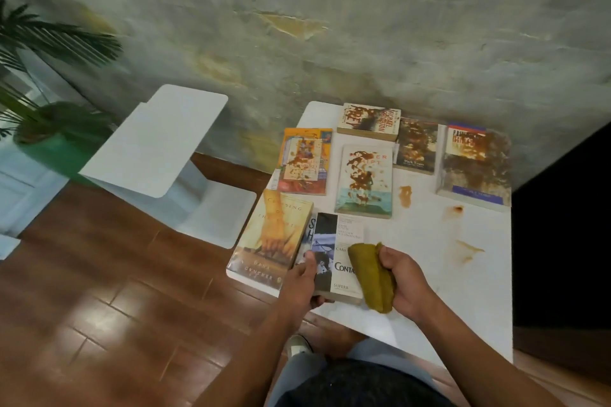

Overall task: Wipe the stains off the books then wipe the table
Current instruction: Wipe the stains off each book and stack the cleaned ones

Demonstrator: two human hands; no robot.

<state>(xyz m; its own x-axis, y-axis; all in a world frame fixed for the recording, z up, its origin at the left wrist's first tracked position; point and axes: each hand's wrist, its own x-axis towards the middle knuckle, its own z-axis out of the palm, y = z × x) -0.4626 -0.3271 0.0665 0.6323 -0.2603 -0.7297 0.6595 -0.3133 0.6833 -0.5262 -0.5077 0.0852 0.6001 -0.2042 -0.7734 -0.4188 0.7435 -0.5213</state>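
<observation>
Item: black-and-white paperback, marked "Contact", laid flat at the near left part of the white table; its long axis runs from the near edge towards the wall, title end nearest the person. It is gripped at its near left corner by the left hand, thumb on the cover, fingers curled beneath. A folded olive cloth is clenched in the right hand and laid against the book's right edge, long axis slanting away to the left. Beside it on the left: a yellow paperback, lengthwise likewise. Farther back, five stained books are laid flat. Brown stains are seen on the bare tabletop to the right.
</observation>
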